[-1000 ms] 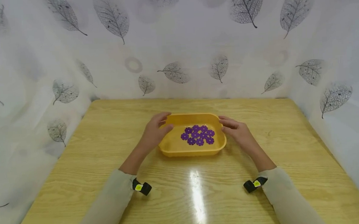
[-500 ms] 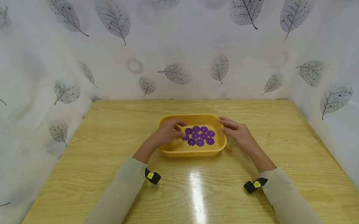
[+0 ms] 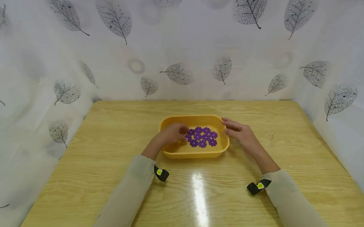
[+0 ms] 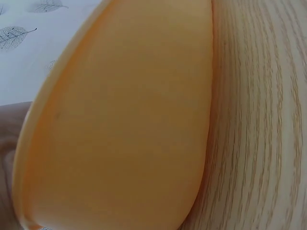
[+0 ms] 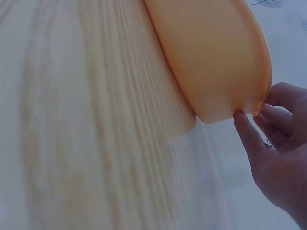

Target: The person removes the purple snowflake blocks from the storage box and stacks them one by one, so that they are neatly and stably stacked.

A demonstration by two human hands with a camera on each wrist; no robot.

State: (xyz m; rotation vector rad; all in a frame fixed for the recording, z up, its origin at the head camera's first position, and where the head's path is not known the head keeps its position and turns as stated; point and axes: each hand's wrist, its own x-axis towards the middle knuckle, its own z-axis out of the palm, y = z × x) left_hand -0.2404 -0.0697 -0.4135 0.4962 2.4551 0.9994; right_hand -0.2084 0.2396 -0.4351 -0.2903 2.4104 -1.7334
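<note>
A yellow plastic basin (image 3: 196,155) stands on the table with several purple flower-shaped pieces (image 3: 202,137) spread over its floor. My left hand (image 3: 172,133) reaches over the left rim into it. Its fingers curl down beside the leftmost piece, with the thumb overlapping that piece; I cannot tell whether they pinch it. In the left wrist view the basin's outer wall (image 4: 124,120) hides most of that hand. My right hand (image 3: 240,132) is at the right end of the basin, fingers loosely bent. Its fingertips touch the rim, and its thumb (image 5: 247,134) rests against the outer wall.
The wooden table (image 3: 123,118) extends around the basin on all sides. A white curtain (image 3: 193,41) with a leaf print hangs behind it and along both sides. Each wrist carries a small black camera (image 3: 162,174) on a strap.
My left hand has moved from the basin's left rim to the right and down inside, its fingers drawing closer together at the leftmost purple piece. My right hand has stayed in place.
</note>
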